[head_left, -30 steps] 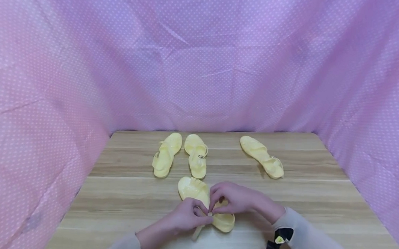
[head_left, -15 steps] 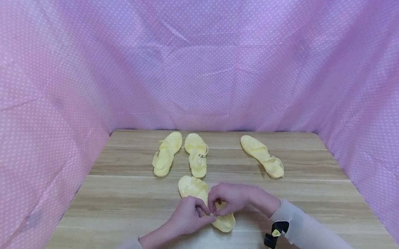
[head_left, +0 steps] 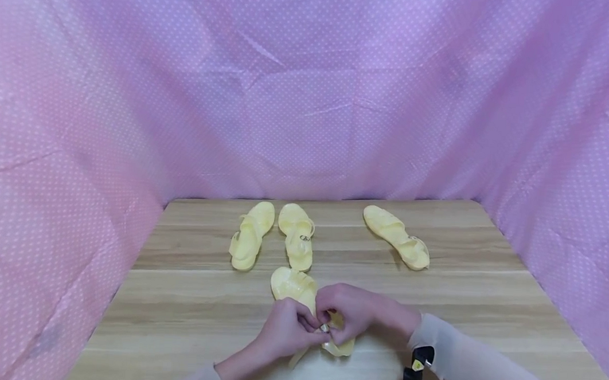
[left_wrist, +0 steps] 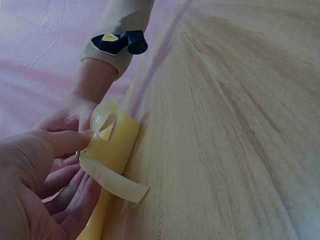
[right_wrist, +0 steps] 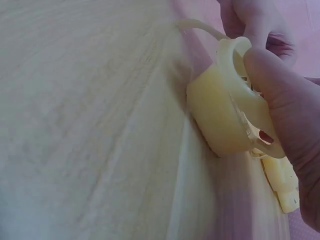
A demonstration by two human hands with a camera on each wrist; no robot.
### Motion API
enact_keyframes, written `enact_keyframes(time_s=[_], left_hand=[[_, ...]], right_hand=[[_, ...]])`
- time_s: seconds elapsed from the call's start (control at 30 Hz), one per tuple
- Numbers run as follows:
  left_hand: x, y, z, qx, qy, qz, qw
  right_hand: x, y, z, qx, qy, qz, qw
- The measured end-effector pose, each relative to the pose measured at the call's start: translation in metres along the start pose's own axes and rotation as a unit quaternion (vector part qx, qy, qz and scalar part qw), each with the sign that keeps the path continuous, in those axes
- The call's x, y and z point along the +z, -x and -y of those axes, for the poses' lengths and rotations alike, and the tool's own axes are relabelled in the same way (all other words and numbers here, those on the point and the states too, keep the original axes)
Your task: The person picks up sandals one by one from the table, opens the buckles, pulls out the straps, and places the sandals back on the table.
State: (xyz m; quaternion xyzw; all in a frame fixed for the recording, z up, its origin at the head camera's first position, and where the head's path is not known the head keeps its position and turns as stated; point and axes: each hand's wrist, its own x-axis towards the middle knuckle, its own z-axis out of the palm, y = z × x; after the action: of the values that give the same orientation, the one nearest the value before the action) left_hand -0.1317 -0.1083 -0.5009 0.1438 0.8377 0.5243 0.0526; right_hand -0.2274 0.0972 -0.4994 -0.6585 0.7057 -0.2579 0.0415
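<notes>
A pale yellow jelly sandal (head_left: 294, 288) lies on the wooden table (head_left: 190, 299) near its front, toe pointing away. Both hands meet at its heel end. My left hand (head_left: 288, 328) pinches the ankle strap (left_wrist: 116, 177), whose loose end curls out toward the table in the left wrist view. My right hand (head_left: 349, 308) grips the heel part of the sandal (right_wrist: 225, 115), thumb pressed on the heel band. The buckle area is mostly hidden between the fingers.
Three more yellow sandals lie further back: a pair side by side (head_left: 250, 233) (head_left: 298, 234) and a single one (head_left: 396, 236) to the right. Pink dotted cloth (head_left: 309, 98) walls the table on three sides. A black clip (head_left: 415, 368) sits on the right sleeve.
Both hands have drawn a little nearer to me and closed more tightly over the sandal's heel. The strap's loose end shows below the left hand again.
</notes>
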Motion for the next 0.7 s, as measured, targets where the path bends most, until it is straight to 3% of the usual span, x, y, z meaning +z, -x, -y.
enact_keyframes(time_s=[0.13,0.4,0.53,0.7], left_hand=[[-0.001,-0.002,0.001,0.011,-0.008,-0.004,0.9999],[-0.001,-0.002,0.0,0.0,-0.002,-0.001,1.0],[-0.001,-0.002,0.0,-0.002,0.0,-0.001,1.0],[0.0,-0.002,0.0,0.008,-0.003,-0.007,0.9999]], right_hand=[[-0.003,0.001,-0.002,-0.015,-0.011,-0.001,1.0],[-0.016,0.003,-0.006,0.01,-0.119,0.029,0.992],[-0.016,0.001,-0.006,0.024,-0.113,0.051,0.992],[-0.012,0.002,-0.006,0.042,-0.089,0.048,0.994]])
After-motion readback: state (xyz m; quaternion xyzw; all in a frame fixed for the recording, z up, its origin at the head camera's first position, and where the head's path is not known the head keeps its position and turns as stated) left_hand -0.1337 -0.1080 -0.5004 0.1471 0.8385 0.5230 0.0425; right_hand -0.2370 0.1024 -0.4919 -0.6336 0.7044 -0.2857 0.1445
